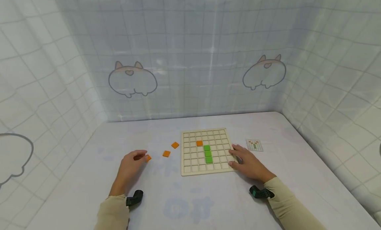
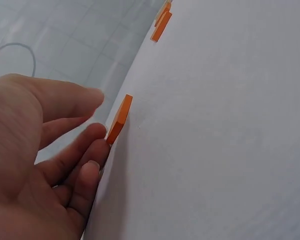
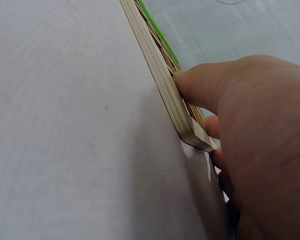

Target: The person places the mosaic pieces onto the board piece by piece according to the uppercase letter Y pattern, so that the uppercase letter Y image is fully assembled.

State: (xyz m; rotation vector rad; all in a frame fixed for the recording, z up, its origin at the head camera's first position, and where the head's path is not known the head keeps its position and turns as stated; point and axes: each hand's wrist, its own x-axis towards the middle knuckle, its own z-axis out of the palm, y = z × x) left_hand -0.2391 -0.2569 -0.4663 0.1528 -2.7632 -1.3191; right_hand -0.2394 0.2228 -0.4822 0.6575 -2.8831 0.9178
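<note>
1 light-looking tile (image 2: 120, 120): pinch its edges. Left hand (image 1: 131, 163): fingers parted; right hand (image 1: 250, 163): spread on board (image 1: 219, 153), right edge.

A table (image 1: 226, 203) with a pale, faintly printed surface carries a square wooden grid board (image 1: 194, 160) near its middle. Three orange square tiles (image 1: 166, 153) lie spaced apart left of the board; a small printed pattern card (image 1: 254, 145) lies to its right.

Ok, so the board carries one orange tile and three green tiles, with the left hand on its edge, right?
Wrong hand: the head view shows the right hand on the edge of the board. The orange tile and green tiles are as stated.
</note>
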